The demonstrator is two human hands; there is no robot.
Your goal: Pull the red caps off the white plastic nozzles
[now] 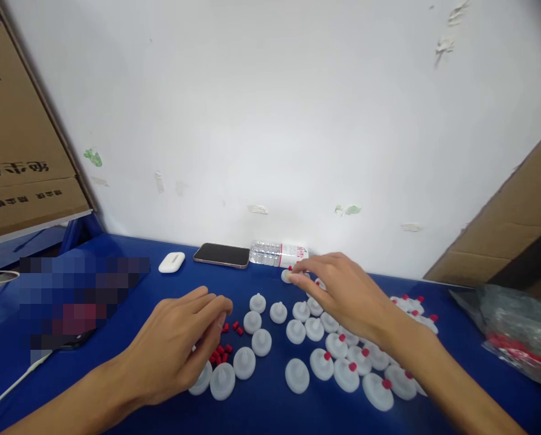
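Observation:
My left hand (180, 347) hovers over small red caps (220, 355) on the blue table, its fingers curled together with the thumb. Whatever may be between those fingertips is hidden. Farther out, my right hand (338, 290) has thumb and index finger closed at a white round lid (286, 276) with a red tip, near the water bottle. Several plain white lids with a raised spout, such as this one (261, 342), lie between and in front of the hands. Under and beside my right forearm are more white lids with red caps (346, 374) on their spouts.
Along the wall lie a clear water bottle (265, 254), a phone (221, 255) and a white earbud case (171, 262). A plastic bag with red pieces (519, 338) sits at the right. Cardboard (501, 223) stands on both sides; a cable (14, 386) runs at the left.

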